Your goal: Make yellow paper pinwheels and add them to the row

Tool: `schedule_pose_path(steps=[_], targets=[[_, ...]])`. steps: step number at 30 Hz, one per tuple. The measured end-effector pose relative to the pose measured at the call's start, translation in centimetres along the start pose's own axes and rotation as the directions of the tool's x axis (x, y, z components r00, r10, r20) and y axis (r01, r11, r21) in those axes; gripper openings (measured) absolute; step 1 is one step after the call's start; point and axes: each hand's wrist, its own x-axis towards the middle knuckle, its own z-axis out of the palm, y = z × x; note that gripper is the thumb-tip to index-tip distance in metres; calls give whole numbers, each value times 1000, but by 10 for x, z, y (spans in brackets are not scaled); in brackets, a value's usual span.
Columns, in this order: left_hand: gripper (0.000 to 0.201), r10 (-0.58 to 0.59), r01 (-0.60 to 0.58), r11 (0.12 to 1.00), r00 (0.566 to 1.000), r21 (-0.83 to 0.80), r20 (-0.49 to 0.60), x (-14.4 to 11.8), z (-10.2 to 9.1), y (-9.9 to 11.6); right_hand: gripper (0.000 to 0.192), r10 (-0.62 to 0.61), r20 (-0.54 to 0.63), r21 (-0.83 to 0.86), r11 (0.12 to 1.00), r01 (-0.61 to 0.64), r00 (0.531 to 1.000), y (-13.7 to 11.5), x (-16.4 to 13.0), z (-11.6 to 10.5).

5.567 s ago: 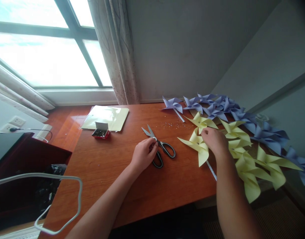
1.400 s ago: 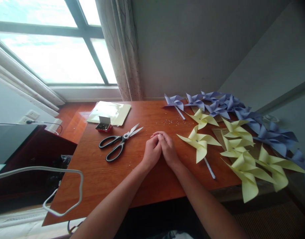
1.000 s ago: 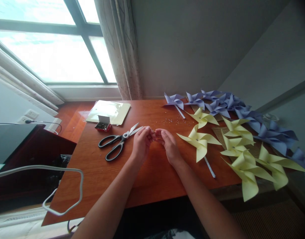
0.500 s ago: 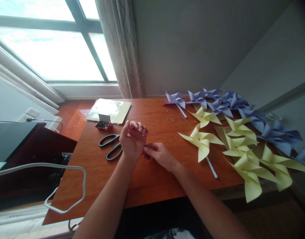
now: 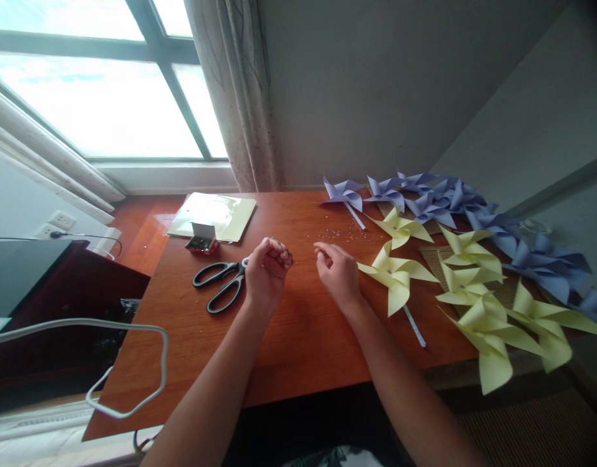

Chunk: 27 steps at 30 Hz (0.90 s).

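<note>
Both hands hover over the middle of the wooden tabletop (image 5: 298, 337), a small gap between them. The left hand (image 5: 265, 275) is curled into a loose fist, palm turned up; whether anything lies inside it cannot be told. Its back is just beside the tip of the black-handled scissors (image 5: 220, 284), which lie shut toward the left edge. The right hand (image 5: 338, 272) has its fingers bent and pinched narrow, with nothing visible between them. It is just beside the nearest yellow pinwheel (image 5: 396, 277), which lies flat toward the right edge with its white stick pointing to the near edge. More yellow pinwheels (image 5: 478, 311) and purple pinwheels (image 5: 425, 201) crowd the right edge and far right corner. A small red box (image 5: 200, 241) and a pale sheet (image 5: 215, 214) sit near the far left corner.
</note>
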Motion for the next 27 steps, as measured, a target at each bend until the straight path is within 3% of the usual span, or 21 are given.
schedule_pose_path(steps=[3,6,11,16,20,27], targets=[[25,-38,38,997,999,73,4,-1,1,-7,31,-31,-116,-34,999,28,993,10,15,-6],[25,-68,66,982,998,180,6,-4,3,-15,32,0,-179,112,994,20,984,11,13,-4],[29,-73,57,935,997,349,31,-11,7,-25,31,15,-6,334,942,-12,1000,-8,-11,11],[40,-27,-5,890,998,455,62,-17,11,-33,37,92,221,614,760,-212,971,-18,-25,19],[43,-56,-1,857,994,516,95,-16,9,-38,37,167,315,557,764,-325,934,-11,-22,21],[36,-82,-13,816,987,578,139,-13,7,-39,33,196,265,498,811,-308,944,-9,-18,20]])
